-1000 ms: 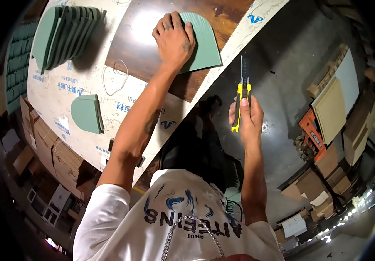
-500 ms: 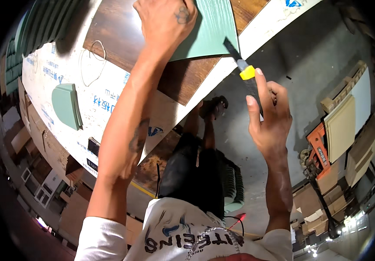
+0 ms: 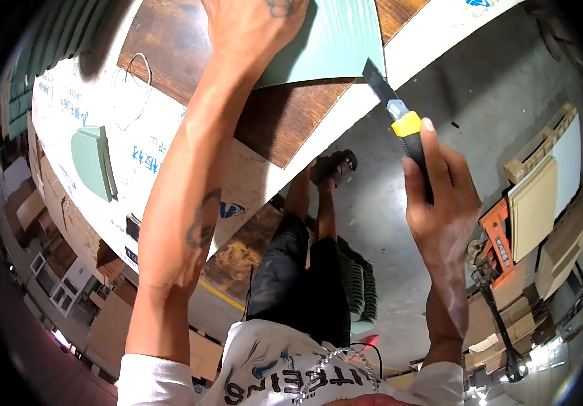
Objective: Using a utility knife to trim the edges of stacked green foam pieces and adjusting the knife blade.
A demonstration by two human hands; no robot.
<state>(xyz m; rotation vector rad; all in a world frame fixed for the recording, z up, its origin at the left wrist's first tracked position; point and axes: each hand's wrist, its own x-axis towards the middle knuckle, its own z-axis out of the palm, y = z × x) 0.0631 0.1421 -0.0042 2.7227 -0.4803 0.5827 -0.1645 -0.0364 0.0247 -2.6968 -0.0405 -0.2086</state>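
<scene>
Right hand (image 3: pixel 445 189): closed around the dark handle of a utility knife (image 3: pixel 407 124) with a yellow collar; thumb on the near-left side of the handle, index finger laid along the opposite side with its tip by the collar; blade extended, angled up and to the left, its tip over the lower right corner of a pale green sheet (image 3: pixel 335 44); whether blade and sheet touch, cannot tell. Left hand (image 3: pixel 256 24): back of hand uppermost, fingers cut off by the upper edge of view, so how far open it is cannot be told; its right side overlaps the left part of the green sheet; contact or pressure not readable. Green sheet lies on a dark brown wood-grain board (image 3: pixel 288 122), its top out of view; board lies on a white tabletop (image 3: pixel 247 174) with blue print; a loop of thin cord (image 3: pixel 150 71) by the board's left edge; small green rounded pieces (image 3: pixel 90 162), stacked, lie on the tabletop left of the left forearm; larger green stack (image 3: pixel 61 34) at upper left.
</scene>
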